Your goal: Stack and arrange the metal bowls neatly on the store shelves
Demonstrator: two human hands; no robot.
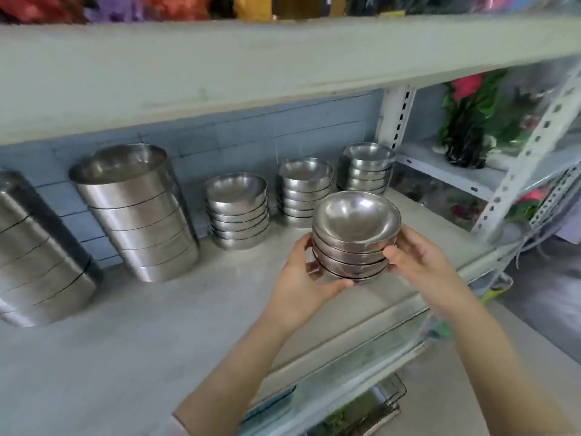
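Four or so nested shiny metal bowls [356, 234], rims aligned.

Two bare forearms rise from the bottom edge of the view, both uncovered from wrist to near the elbow. The left hand [298, 278] and the right hand [418, 262] wear no gloves, rings, watch or bracelet that can be seen. The fingers are slim, with short, plain nails. At the lower edge, by the left elbow, a small strip of pale pink fabric shows, apparently the hem of a sleeve; its cut cannot be told.
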